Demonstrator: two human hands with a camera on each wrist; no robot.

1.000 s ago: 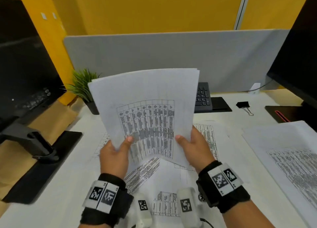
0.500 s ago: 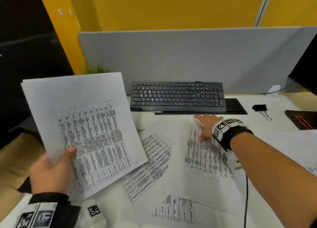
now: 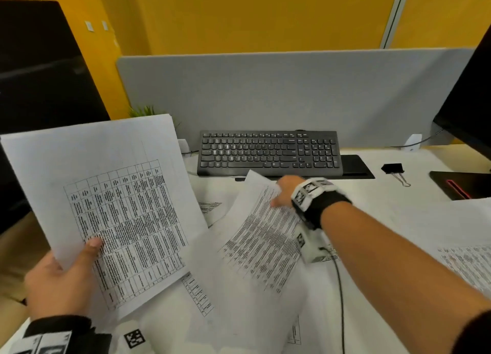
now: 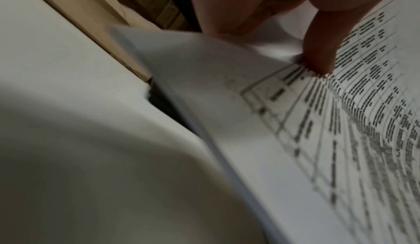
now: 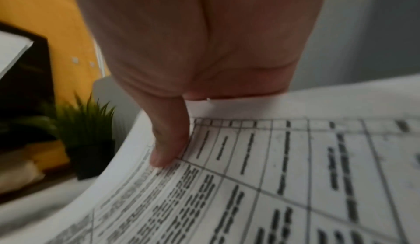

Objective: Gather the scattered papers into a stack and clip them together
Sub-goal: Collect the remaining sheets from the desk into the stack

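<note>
Now lifted off the surface since a moment ago in right hand (image 3: pixel 285 191) fingers, one sheet (image 3: pixel 261 236); gathered stack (image 3: pixel 111 194) pinched by left hand (image 3: pixel 61 282); more loose papers (image 3: pixel 457 228) beyond, binder clip (image 3: pixel 393 168) unused.

right hand (image 3: pixel 285 191) fingers hidden behind lifted sheet (image 3: pixel 261 236) — table print unreadable

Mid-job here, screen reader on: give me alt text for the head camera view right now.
The left hand holds a stack of printed sheets raised above the desk, while the right hand lifts another sheet off the loose papers. Behind them sit a black keyboard and, to the right, a black binder clip.
</note>
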